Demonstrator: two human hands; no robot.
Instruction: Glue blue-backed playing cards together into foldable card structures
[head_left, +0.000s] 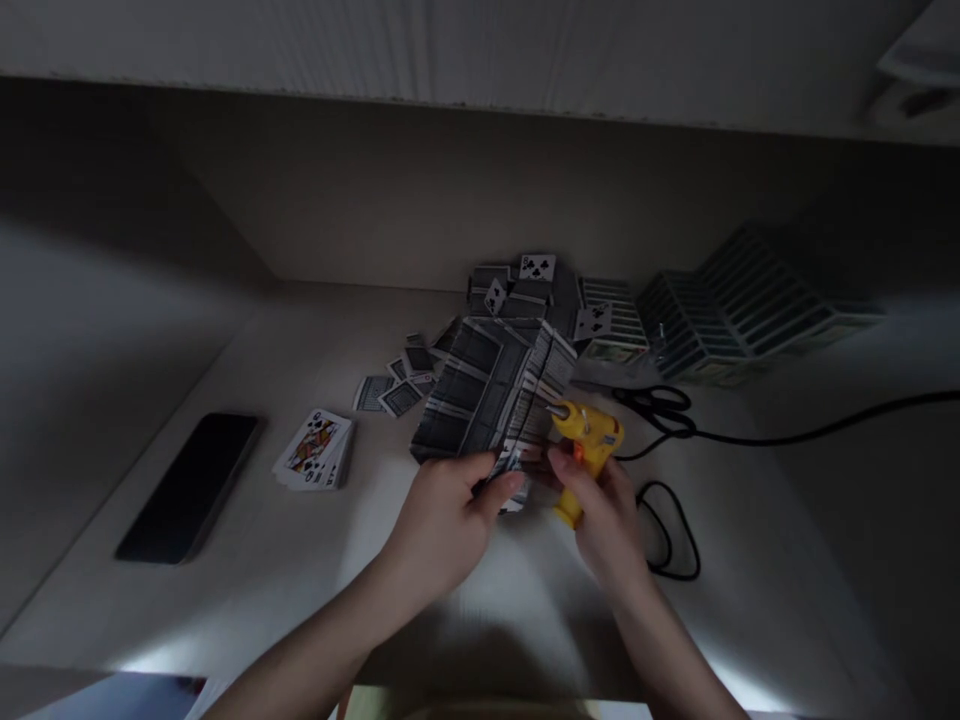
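My left hand (450,515) grips the near end of a box-like piece built from playing cards (476,390), its grey-patterned backs facing up and its layered side turned to the right. In my right hand (609,505) is a yellow hot glue gun (589,432), fingers wrapped round its handle. The metal nozzle points left, close to the side of the card piece; whether it touches cannot be made out. Scissors with black handles (654,402) lie just beyond the glue gun.
A face-up card stack (316,450) and a black phone (187,488) lie to the left. Small cut card pieces (400,398) are scattered behind. Green-patterned card boxes (750,310) stand at the back right. A black cable (817,432) runs off right. A shelf edge (480,110) overhangs the back.
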